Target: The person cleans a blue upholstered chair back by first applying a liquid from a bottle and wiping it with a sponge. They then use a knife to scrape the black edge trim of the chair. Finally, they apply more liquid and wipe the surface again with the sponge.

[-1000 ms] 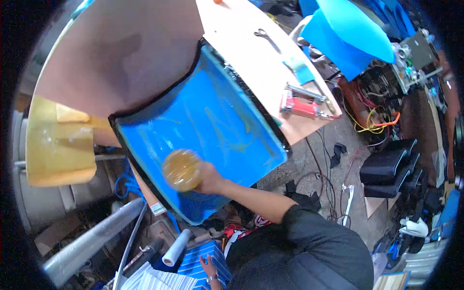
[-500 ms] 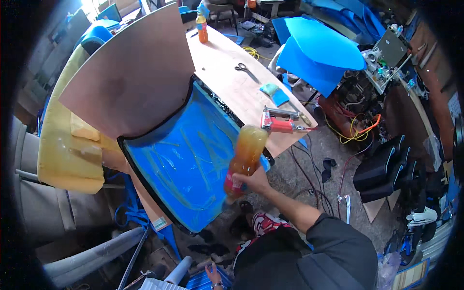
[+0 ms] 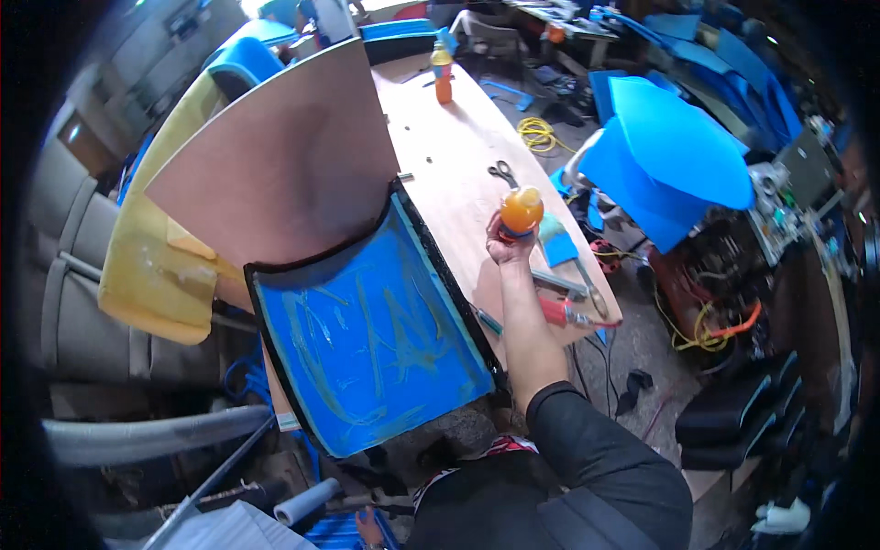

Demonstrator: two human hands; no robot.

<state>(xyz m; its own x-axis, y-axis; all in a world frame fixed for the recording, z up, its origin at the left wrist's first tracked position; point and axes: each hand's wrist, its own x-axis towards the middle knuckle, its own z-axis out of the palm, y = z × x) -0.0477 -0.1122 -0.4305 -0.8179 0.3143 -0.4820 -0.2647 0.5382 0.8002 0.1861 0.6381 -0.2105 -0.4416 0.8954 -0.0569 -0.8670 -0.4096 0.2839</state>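
My right hand (image 3: 507, 247) is wrapped round a plastic bottle (image 3: 522, 211) of orange liquid, held over the wooden table with one end tipped toward me. At the lower edge hangs my left hand (image 3: 369, 529), small in view, its fingers seeming loose with nothing in them. Left of my right arm lies a blue curved panel (image 3: 367, 339) with a black padded edge, streaked with a wet, yellowish smear. From its far end rises a large curved brown board (image 3: 284, 156).
Scissors (image 3: 502, 172), a red-handled tool (image 3: 555, 312) and a brush (image 3: 596, 298) lie on the table (image 3: 458, 137). Another orange bottle (image 3: 443, 73) stands at its far end. Yellow foam (image 3: 156, 284) is at left; blue sheets (image 3: 665, 165) and black pads (image 3: 733, 422) are at right.
My right hand has carried the bottle away from the blue panel's near corner, farther out over the table's right side. The view has shifted too.
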